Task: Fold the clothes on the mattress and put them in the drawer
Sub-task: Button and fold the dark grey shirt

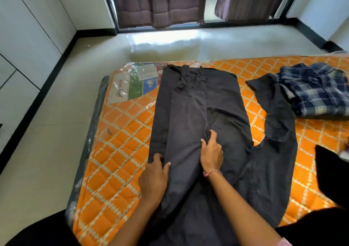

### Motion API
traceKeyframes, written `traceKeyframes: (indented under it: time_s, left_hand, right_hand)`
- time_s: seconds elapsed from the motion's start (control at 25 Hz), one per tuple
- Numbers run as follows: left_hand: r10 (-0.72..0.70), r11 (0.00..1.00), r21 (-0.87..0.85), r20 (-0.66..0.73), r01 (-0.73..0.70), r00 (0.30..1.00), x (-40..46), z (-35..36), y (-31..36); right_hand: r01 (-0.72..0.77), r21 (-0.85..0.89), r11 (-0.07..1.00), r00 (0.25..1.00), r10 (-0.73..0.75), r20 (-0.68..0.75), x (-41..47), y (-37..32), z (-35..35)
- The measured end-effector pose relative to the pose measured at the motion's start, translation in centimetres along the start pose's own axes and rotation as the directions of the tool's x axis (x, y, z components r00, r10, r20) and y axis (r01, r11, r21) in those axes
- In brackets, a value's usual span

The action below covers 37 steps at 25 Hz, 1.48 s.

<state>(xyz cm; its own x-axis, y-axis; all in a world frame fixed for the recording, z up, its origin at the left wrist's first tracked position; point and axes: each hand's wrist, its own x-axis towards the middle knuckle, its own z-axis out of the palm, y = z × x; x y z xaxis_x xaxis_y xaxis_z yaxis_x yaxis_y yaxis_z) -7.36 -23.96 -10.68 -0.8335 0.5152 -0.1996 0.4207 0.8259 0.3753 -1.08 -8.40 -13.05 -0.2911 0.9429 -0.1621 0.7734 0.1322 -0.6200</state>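
The near end of the dark trousers (222,113) ran out of the bottom edge, and the person's forearms covered part of them. The plaid shirt (315,90) and a black garment (332,170) were cut off at the right edge. Print on the mattress label (130,87) was too small to read under its plastic wrap.

One head-worn wide view looks forward and down, close over the mattress (120,147); edges appear distorted.
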Motion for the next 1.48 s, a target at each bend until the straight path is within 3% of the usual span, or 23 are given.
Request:
traceKeyframes:
  time_s: [0.08, 0.16, 0.28, 0.36, 0.44, 0.56, 0.64, 0.68, 0.76, 0.84, 0.88, 1.0, 1.24, 1.36, 1.48]
  left_hand:
    - [0.036, 0.981, 0.19, -0.023, -0.031, 0.999, -2.0, 0.4, -0.3]
    - [0.068, 0.976, 0.208, -0.031, -0.06, 0.997, -3.3, 0.8, -0.4]
    - [0.08, 0.976, 0.182, 0.191, -0.116, 0.978, -5.8, 1.6, -2.1]
    - [0.141, 0.955, 0.219, 0.264, -0.202, 0.954, -7.3, 1.8, -4.0]
    - [0.185, 0.98, 0.04, 0.182, -0.195, 0.966, -8.6, 1.2, -4.7]
    - [0.028, 0.976, -0.218, 0.212, 0.019, 0.977, -9.7, 0.2, -4.4]
    - [-0.084, 0.957, -0.245, 0.276, 0.154, 0.958, -9.7, -0.4, -4.4]
    - [-0.127, 0.956, -0.221, 0.278, 0.192, 0.952, -9.6, -0.8, -4.3]
    - [-0.181, 0.968, -0.148, 0.142, 0.201, 0.973, -9.0, -1.1, -3.7]
    - [-0.092, 0.995, -0.039, -0.084, 0.089, 0.992, -8.2, -0.3, -2.4]
    - [0.011, 1.0, 0.018, -0.117, -0.009, 0.993, -8.0, 0.7, -1.7]
    - [0.172, 0.959, 0.225, 0.036, -0.176, 0.984, -8.3, 3.2, -1.9]
    - [0.232, 0.919, 0.345, -0.08, -0.191, 0.969, -8.8, 4.4, -2.9]
    - [0.412, 0.87, 0.346, -0.114, -0.353, 0.904, -7.3, 5.7, 3.0]
    - [0.627, 0.739, 0.322, -0.01, -0.591, 0.779, -6.3, 7.8, 10.8]
  right_hand:
    - [0.122, -0.168, 0.978, 0.991, -0.128, -0.029, -0.9, -0.5, 0.3]
    - [0.356, -0.204, 0.912, 0.931, -0.365, -0.004, -3.0, -1.3, 1.3]
    - [0.554, -0.31, 0.773, 0.83, -0.484, 0.276, -5.9, 0.8, 3.1]
    - [0.572, -0.427, 0.701, 0.818, -0.442, 0.369, -6.3, 3.1, 3.5]
    - [0.573, -0.431, 0.697, 0.816, -0.433, 0.383, -5.9, 3.5, 3.6]
    - [0.581, -0.427, 0.693, 0.809, -0.437, 0.393, -5.8, 3.2, 3.6]
    - [0.578, -0.428, 0.695, 0.811, -0.427, 0.401, -5.7, 3.3, 3.2]
    - [0.561, -0.437, 0.703, 0.822, -0.409, 0.397, -5.9, 3.0, 3.0]
    - [0.497, -0.434, 0.751, 0.864, -0.385, 0.323, -6.8, 1.8, 3.1]
    - [0.482, -0.359, 0.799, 0.875, -0.416, 0.249, -8.5, 0.5, 3.7]
    - [0.523, -0.348, 0.778, 0.85, -0.448, 0.277, -9.3, 0.4, 4.0]
    - [0.602, -0.42, 0.679, 0.794, -0.452, 0.407, -10.6, 1.9, 4.2]
    - [0.396, -0.464, 0.792, 0.917, -0.366, 0.158, -5.0, 5.6, -1.9]
    - [0.098, -0.395, 0.913, 0.992, -0.122, -0.036, -0.9, 9.2, -6.7]
    - [-0.191, -0.182, 0.964, 0.968, 0.154, -0.199, 2.3, 12.4, -10.3]
